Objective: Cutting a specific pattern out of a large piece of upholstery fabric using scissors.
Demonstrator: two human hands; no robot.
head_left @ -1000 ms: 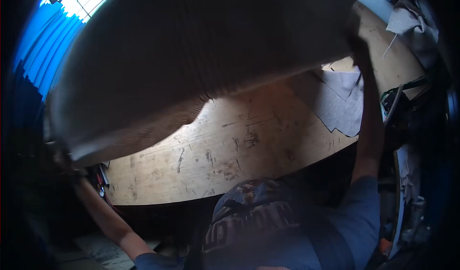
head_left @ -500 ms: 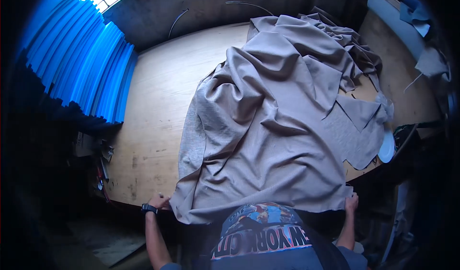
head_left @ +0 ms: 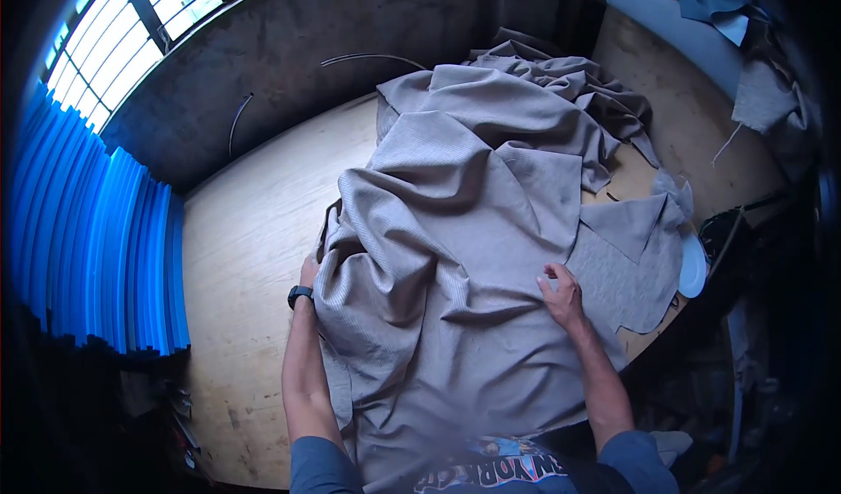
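Observation:
A large grey-brown ribbed fabric (head_left: 491,205) lies rumpled over the table, heaped in folds toward the far right. My left hand (head_left: 309,271), with a dark watch on its wrist, is at the fabric's left edge, and its fingers are hidden behind a fold. Over the middle right of the cloth is my right hand (head_left: 562,296), its fingers apart and slightly bent, with nothing in them. A paler piece of the same colour of cloth (head_left: 626,275) lies to the right of that hand.
The wooden table (head_left: 254,231) shows bare along its left side. Blue corrugated-looking sheets (head_left: 96,231) stand at the left. A white oval object (head_left: 692,264) lies at the table's right edge. Beyond the table rise a dark wall (head_left: 289,65) and a barred window (head_left: 114,56).
Both hands have left the fabric's near corners and reached forward, the left to its left edge and the right over its middle. The view has shifted, showing more of the window.

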